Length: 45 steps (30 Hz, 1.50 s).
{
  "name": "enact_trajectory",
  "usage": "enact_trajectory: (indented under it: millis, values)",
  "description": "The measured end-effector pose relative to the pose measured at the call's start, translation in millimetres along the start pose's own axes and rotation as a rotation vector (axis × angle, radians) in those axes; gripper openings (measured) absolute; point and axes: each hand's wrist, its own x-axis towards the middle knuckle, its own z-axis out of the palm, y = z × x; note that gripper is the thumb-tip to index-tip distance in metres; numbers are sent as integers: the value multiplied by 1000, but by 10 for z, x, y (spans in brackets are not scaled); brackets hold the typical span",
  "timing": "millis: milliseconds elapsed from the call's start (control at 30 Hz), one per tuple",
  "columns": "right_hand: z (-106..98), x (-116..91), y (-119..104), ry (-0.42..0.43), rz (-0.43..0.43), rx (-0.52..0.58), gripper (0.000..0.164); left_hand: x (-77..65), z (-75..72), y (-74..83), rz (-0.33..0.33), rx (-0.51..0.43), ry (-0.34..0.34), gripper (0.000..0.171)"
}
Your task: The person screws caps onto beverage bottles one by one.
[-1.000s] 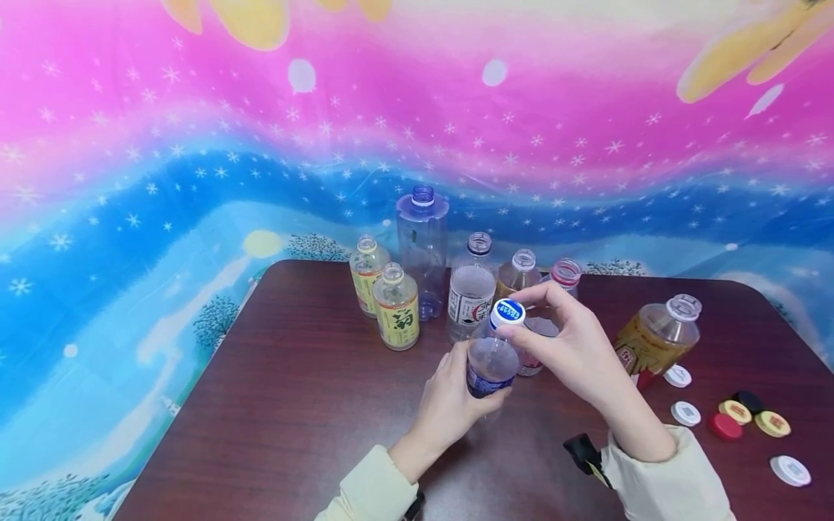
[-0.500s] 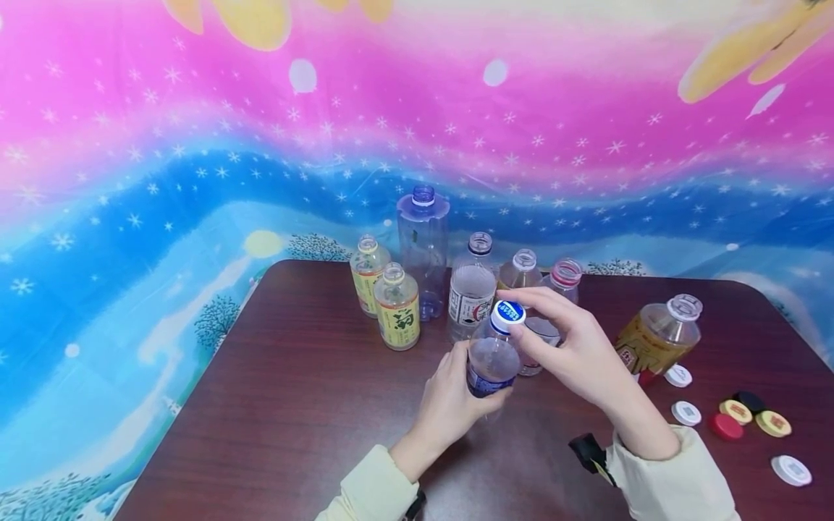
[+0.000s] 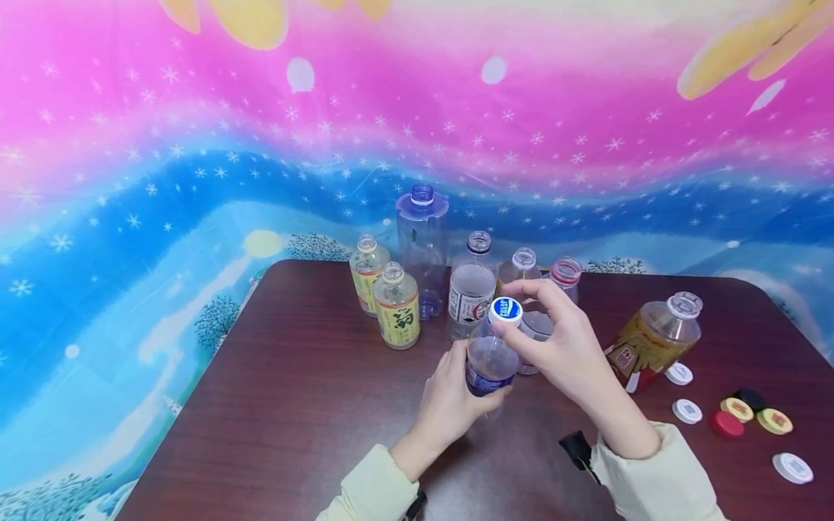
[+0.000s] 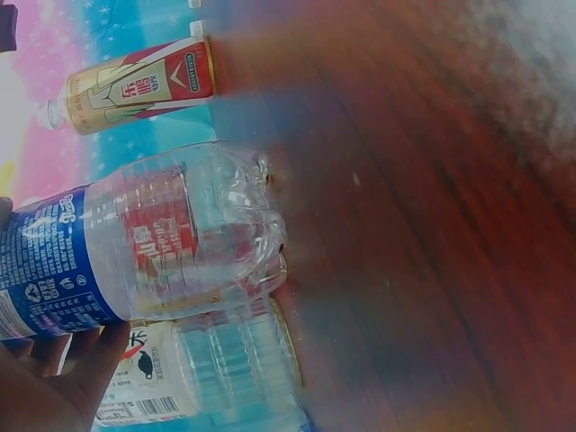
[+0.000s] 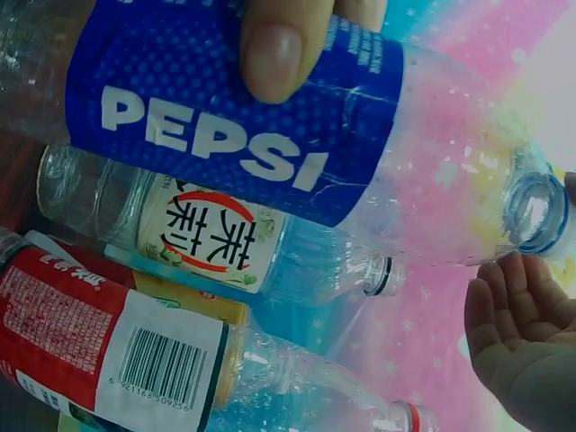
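Note:
My left hand (image 3: 449, 394) grips a clear plastic Pepsi bottle (image 3: 493, 356) with a blue label around its middle. In the right wrist view the left thumb (image 5: 274, 58) presses on the label (image 5: 238, 117). The bottle tilts slightly, its ribbed base (image 4: 238, 225) showing close over the table in the left wrist view. At its top, my right hand (image 3: 567, 344) pinches a white cap with a blue printed top (image 3: 506, 310) between thumb and fingers. A blue ring (image 5: 538, 213) circles the bottle's neck just under the cap.
Behind the hands stand uncapped bottles: two with yellow labels (image 3: 399, 315), a tall purple-tinted one (image 3: 422, 246), a white-labelled one (image 3: 472, 289) and others. A gold-labelled bottle (image 3: 654, 340) stands to the right. Several loose caps, including a red one (image 3: 727, 425), lie on the dark table (image 3: 280, 405).
The right hand has shifted slightly left and turned, and the print on the cap's top has rotated with it. The left hand and the bottle have stayed nearly still.

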Motion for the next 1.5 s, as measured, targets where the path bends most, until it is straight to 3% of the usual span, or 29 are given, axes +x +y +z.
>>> enact_trajectory:
  millis: [200, 367, 600, 767, 900, 1200, 1500]
  values:
    - [-16, -34, 34, -80, -86, 51, 38, -5, 9, -9, -6, 2, 8, 64]
    - [-67, -43, 31, -93, -106, 53, 37, -6, 1, -6, 10, 13, 17, 65]
    - [-74, -34, 17, -36, -69, -10, 33, -1, 1, 3, 12, 23, 14, 65]
    - [-25, -14, -7, -11, 37, -16, 28, -2, 7, 14, -6, 11, 2, 64]
    - [13, -7, -11, -20, 83, -6, 33, -6, 6, 18, -15, 6, -7, 64]
    - [-31, -21, 62, -45, -127, 22, 36, -7, 4, 3, 4, 19, 12, 64]
    - [-80, -17, 36, -43, -79, 11, 32, -2, 9, 0, 23, 22, 19, 64]
